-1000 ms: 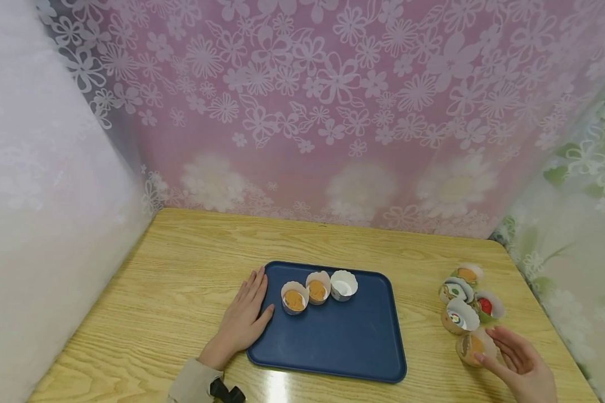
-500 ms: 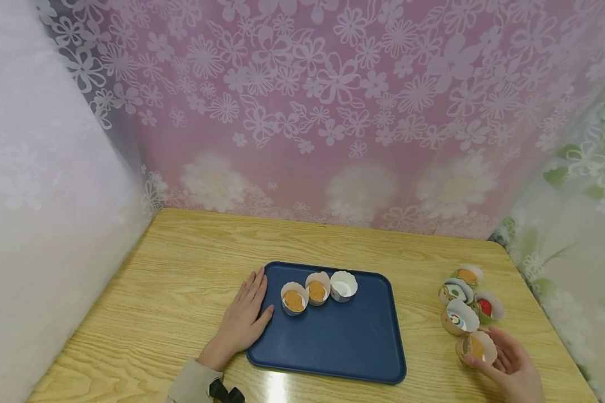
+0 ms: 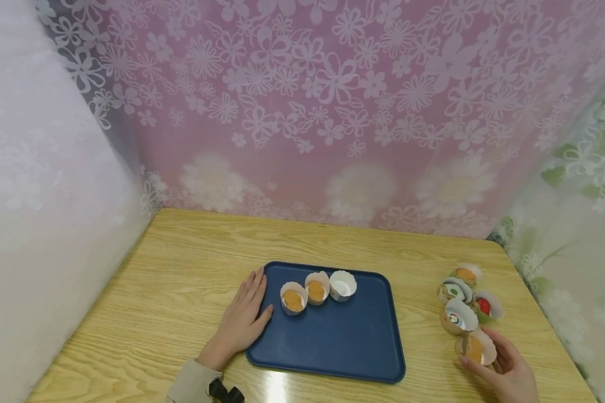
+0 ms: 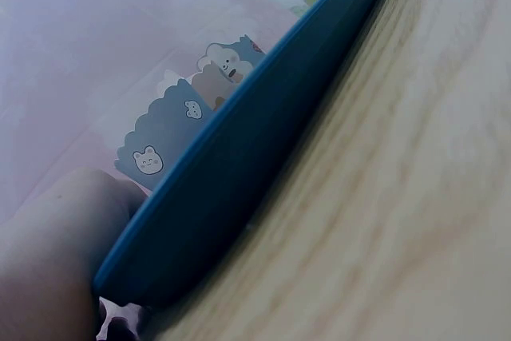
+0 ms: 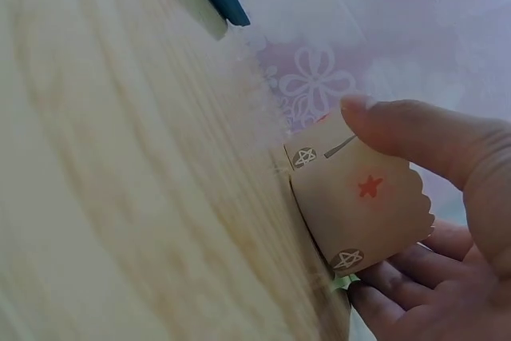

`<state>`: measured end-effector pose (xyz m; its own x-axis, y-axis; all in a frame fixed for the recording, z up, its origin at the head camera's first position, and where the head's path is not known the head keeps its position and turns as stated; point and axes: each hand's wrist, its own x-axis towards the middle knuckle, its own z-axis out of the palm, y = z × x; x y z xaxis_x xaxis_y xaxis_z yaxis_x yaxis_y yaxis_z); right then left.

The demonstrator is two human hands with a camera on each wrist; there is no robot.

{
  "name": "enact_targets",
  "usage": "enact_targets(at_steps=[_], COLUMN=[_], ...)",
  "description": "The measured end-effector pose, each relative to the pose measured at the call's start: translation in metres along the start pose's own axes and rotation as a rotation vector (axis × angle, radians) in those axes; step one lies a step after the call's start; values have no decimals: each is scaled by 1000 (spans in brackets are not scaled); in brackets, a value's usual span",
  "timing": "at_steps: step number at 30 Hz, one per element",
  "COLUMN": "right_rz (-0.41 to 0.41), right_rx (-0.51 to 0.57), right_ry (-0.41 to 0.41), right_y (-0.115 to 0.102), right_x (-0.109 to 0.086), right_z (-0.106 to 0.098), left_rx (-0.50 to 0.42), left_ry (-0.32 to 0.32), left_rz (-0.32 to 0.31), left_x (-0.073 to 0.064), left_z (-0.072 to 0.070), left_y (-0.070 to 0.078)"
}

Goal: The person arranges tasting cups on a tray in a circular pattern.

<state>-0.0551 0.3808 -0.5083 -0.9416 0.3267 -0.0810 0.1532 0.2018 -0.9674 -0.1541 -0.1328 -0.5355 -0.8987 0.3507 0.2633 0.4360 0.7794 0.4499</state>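
My left hand lies with straight fingers along the left rim of a dark blue tray. Inside the tray, toward its far left, stand two paper cupcake cups with orange contents, a near cup and a farther cup, beside a white cup. To the right of the tray, my right hand grips a tan paper cupcake cup between thumb and fingers. Orange shows inside that cup in the head view; red and brown star prints mark its side in the right wrist view.
Just beyond the gripped cup cluster more cups: a tan cup, a cup with a red content, a green-and-white cup and an orange-filled cup. Floral curtains hang around the wooden table.
My right hand has moved slightly left and closed around the nearest tan cup. The left hand and the tray stay where they were.
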Motion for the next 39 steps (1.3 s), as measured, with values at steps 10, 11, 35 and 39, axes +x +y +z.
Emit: enact_targets(at_steps=[10,11,35,39], right_rz=[-5,-18,-217,-252], right_rx=[-145,-157,-316,-360], right_ry=[103,108,-63,-68], right_y=[-18,-20,-97,-110], right_x=[-6,-6,-10,-7], right_z=[-6,-7,21,33], left_rx=[12,12,12,14], left_ry=[28,28,35,35], left_rz=[14,14,19,21], left_x=[-1,0,0,0], left_z=[1,1,0,0], left_y=[1,1,1,1])
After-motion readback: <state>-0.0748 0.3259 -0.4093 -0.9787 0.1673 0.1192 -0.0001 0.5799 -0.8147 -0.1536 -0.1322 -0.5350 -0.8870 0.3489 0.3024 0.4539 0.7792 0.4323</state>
